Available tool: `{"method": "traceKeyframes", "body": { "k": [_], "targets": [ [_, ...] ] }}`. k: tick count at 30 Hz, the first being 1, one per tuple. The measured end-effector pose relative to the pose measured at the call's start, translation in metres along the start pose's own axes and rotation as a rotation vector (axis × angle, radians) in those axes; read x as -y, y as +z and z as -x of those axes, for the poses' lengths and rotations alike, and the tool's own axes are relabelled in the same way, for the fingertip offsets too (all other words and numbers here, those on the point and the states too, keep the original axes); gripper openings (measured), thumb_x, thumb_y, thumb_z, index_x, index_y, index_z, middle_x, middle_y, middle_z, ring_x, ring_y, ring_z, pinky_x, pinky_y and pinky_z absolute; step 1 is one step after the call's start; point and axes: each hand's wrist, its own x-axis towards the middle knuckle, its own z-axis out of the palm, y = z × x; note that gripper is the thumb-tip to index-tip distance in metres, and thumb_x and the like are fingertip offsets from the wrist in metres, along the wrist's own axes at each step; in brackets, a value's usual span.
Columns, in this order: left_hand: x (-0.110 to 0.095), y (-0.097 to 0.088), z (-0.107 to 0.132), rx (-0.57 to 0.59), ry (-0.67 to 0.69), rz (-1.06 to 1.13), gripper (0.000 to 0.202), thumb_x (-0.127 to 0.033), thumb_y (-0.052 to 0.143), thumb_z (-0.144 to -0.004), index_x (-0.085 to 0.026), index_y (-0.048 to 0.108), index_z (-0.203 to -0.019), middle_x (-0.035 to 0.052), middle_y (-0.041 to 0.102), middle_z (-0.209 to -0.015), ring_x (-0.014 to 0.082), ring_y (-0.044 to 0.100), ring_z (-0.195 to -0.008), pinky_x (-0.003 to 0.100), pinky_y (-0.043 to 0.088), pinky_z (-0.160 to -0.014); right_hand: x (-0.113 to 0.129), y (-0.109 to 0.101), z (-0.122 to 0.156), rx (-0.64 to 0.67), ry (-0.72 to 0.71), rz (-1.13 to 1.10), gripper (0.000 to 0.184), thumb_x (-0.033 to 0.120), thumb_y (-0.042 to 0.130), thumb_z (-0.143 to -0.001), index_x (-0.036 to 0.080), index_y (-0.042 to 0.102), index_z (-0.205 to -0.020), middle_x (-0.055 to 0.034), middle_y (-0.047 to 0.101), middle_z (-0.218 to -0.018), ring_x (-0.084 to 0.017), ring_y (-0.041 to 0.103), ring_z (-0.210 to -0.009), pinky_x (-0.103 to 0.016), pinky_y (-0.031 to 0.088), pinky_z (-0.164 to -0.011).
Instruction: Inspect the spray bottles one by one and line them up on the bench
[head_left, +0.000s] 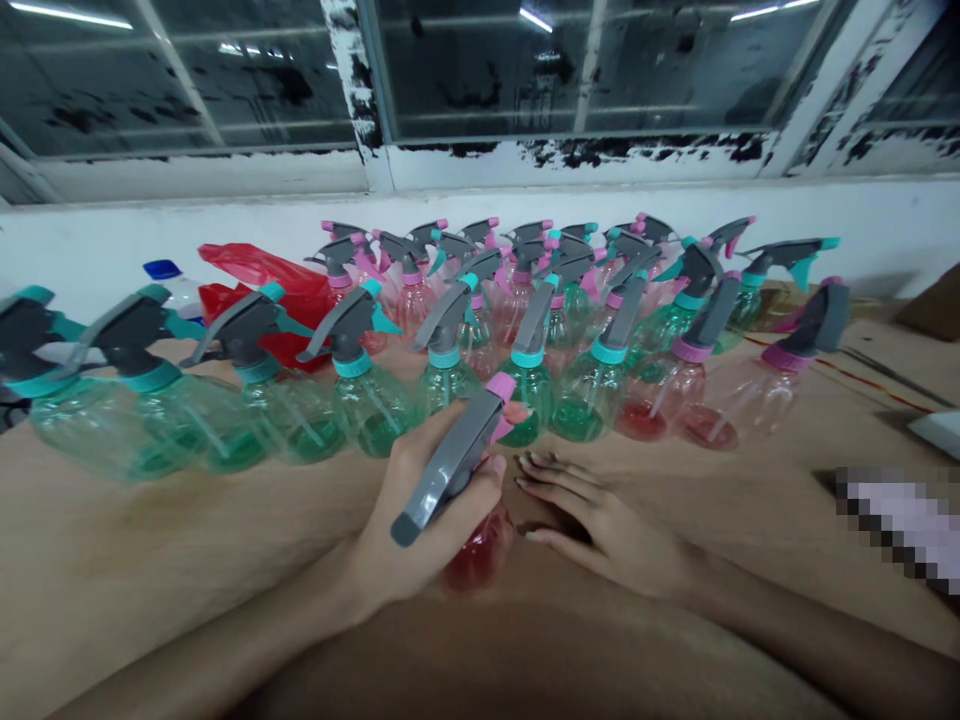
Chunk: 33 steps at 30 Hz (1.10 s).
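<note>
We have our left hand (446, 530) wrapped round the upper part of a pink spray bottle (478, 555), just below its gray sprayer head (454, 465), straight in front of us at the wooden table (150, 570); can't tell if the base touches down. Our right hand (611, 515) lies palm down just beside it, fingers loosely spread. Just beyond, we see a row of green spray bottles (304, 425), two pink bottles (660, 400) at its right end.

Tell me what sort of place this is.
Probably a workshop or workroom, though a storeroom is possible: many similar spray bottles stand grouped on a plain tabletop, with windows in worn, patchy frames behind.
</note>
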Motion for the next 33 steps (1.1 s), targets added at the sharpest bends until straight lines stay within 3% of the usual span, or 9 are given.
{"method": "traceKeyframes", "body": {
  "k": [8,19,28,33],
  "targets": [
    [0.0014,0.0006,-0.0008,0.023,0.031,0.019,0.030,-0.022,0.052,-0.075,-0.026,0.064,-0.101,0.0001,0.066,-0.080,0.0161,0.058,-0.061,0.028,0.052,-0.065,-0.0026,0.0025,0.0011,-0.020,-0.012,-0.028,0.051,0.044,0.049,-0.090,0.022,0.043,-0.135,-0.0071,0.048,-0.138,-0.023,0.037,-0.132,-0.047,0.033,-0.108],
    [0.0032,0.0007,0.0001,0.015,0.043,-0.008,0.027,-0.023,0.050,-0.077,-0.026,0.063,-0.101,-0.0008,0.064,-0.073,0.0160,0.057,-0.058,0.027,0.049,-0.057,-0.0036,0.0036,0.0016,-0.037,-0.015,-0.036,0.050,0.043,0.051,-0.089,0.023,0.044,-0.134,-0.0065,0.049,-0.138,-0.023,0.038,-0.131,-0.047,0.035,-0.107],
    [0.0024,0.0017,-0.0006,0.028,0.024,0.024,0.027,-0.019,0.052,-0.076,-0.024,0.063,-0.100,0.0000,0.064,-0.080,0.0154,0.058,-0.064,0.027,0.051,-0.066,-0.0013,0.0015,0.0010,-0.023,-0.008,-0.022,0.050,0.044,0.049,-0.090,0.022,0.044,-0.134,-0.0070,0.049,-0.138,-0.023,0.037,-0.131,-0.046,0.034,-0.108],
    [0.0051,0.0026,0.0005,0.017,0.026,-0.001,0.028,-0.021,0.052,-0.076,-0.025,0.063,-0.102,-0.0009,0.063,-0.074,0.0150,0.056,-0.058,0.025,0.049,-0.059,-0.0018,0.0021,0.0010,-0.041,-0.010,-0.031,0.050,0.044,0.050,-0.089,0.022,0.045,-0.134,-0.0071,0.050,-0.137,-0.023,0.039,-0.130,-0.047,0.034,-0.108]
  ]
}}
